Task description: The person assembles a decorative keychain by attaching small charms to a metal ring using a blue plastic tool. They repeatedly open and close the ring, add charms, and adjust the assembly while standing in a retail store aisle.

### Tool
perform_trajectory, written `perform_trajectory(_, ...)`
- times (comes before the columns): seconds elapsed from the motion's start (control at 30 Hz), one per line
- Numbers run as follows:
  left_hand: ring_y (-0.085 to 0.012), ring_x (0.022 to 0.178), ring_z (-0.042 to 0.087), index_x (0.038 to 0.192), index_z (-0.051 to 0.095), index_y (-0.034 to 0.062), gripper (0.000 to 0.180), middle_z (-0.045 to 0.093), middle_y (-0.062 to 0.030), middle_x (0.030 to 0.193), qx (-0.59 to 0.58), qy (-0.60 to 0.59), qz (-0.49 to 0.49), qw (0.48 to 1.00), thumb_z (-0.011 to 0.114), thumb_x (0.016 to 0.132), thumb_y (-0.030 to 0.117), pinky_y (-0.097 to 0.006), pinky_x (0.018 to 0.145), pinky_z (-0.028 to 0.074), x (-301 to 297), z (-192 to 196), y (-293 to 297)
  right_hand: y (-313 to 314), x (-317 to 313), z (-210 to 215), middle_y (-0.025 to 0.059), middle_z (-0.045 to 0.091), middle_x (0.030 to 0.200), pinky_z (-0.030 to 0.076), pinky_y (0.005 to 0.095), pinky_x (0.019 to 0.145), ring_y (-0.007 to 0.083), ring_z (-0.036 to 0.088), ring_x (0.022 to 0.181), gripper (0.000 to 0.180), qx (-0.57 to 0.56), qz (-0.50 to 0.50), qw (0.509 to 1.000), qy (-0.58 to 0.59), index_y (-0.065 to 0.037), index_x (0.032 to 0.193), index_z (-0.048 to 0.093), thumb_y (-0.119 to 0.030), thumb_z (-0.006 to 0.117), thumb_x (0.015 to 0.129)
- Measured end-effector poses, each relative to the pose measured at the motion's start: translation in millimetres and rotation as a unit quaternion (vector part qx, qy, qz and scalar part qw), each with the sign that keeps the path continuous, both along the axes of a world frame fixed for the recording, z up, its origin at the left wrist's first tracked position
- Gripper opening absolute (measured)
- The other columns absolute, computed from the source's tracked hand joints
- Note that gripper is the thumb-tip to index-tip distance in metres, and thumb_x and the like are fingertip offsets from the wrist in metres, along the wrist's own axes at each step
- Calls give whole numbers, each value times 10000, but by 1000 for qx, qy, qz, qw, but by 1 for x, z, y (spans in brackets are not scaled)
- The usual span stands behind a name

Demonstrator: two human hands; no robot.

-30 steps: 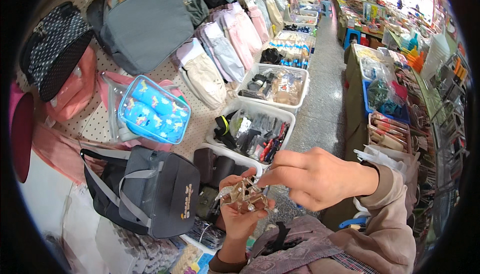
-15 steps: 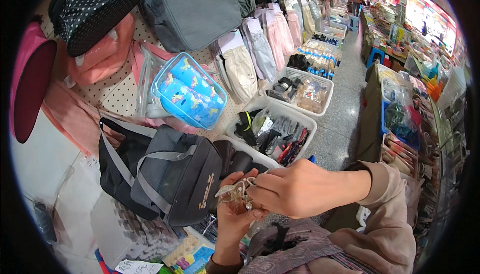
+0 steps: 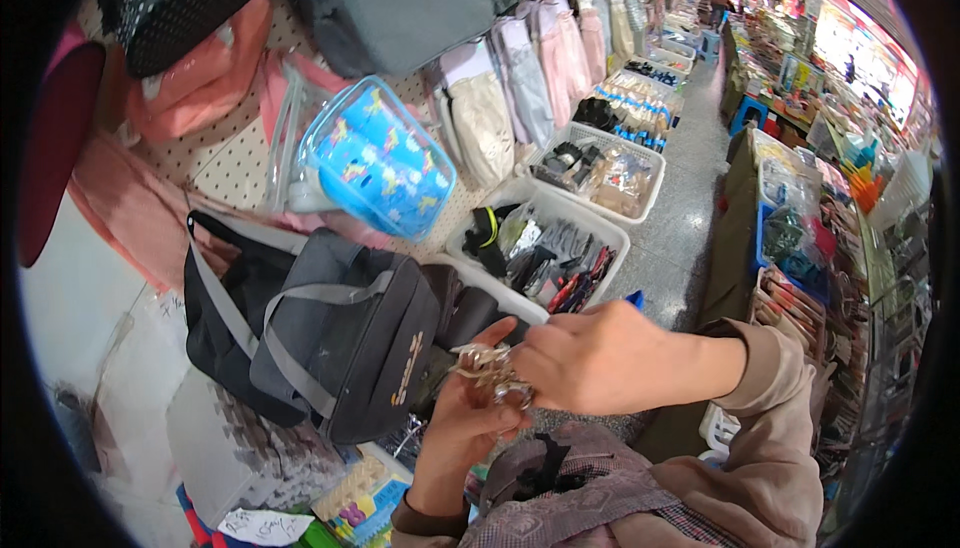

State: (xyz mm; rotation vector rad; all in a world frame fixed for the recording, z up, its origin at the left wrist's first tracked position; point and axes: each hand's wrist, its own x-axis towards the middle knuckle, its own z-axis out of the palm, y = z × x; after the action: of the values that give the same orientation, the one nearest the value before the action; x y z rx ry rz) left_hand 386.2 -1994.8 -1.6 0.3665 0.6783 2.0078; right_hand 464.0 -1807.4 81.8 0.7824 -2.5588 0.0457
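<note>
In front of me, my left hand cups a small bundle of gold and silver metal trinkets, thumb below it and fingers behind. The bundle has wavy shiny parts and a round ring-like piece; its exact kind is too small to make out. From the right, my right hand reaches across with bent fingers pinched at the bundle's right side. Its fingertips are partly hidden. Just left of my hands rests a dark grey bag with light grey straps.
Beyond my hands stand white baskets of packaged goods. A clear case with blue patterned contents hangs on the pegboard, near packs of socks. Bags hang at upper left. An aisle runs away beside a crowded stall on the right.
Both hands and the bundle have shifted slightly, and the bundle is turned so that a round shiny piece shows at its lower right. The view has tilted a little.
</note>
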Motion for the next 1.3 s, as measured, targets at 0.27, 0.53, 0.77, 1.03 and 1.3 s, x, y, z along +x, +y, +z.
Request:
perform_trajectory(0.27,-172,830,688,1483,268,4,824,609,-137,1221,20,18,-82,996,744,811,-18,-257,651,549,-10,-8,1,7,-2,11,43,499,682,465,343,425,198,588,550,320,-84,-44,996,0,-21,904,566,-176,695,654)
perform_trajectory(0.53,-170,838,689,1282,539,-49,366,683,-150,1078,-53,121,-100,986,639,941,41,-273,696,565,-13,-15,6,24,9,5,51,513,705,466,346,435,228,592,553,367,-129,-114,985,-29,-30,955,563,-161,710,645)
perform_trajectory(0.77,-137,828,675,1129,652,-59,193,705,-122,974,-69,188,-24,979,612,956,17,-244,712,562,11,1,28,62,21,-9,55,507,708,461,345,432,229,594,567,384,-138,-122,983,-5,-27,963,560,-145,697,625)
perform_trajectory(1.03,-192,664,684,1099,713,3,220,728,-114,847,-119,561,104,812,667,884,10,-289,590,524,47,32,96,137,51,-14,31,466,662,433,309,417,184,546,515,367,-133,-104,980,110,-37,920,583,-102,687,575)
perform_trajectory(1.3,-216,647,712,991,697,-70,136,721,-149,782,-135,531,202,812,640,901,14,-281,573,543,66,39,173,215,88,-20,35,511,677,453,303,433,185,556,516,398,-171,-106,972,125,-30,948,614,-119,728,577)
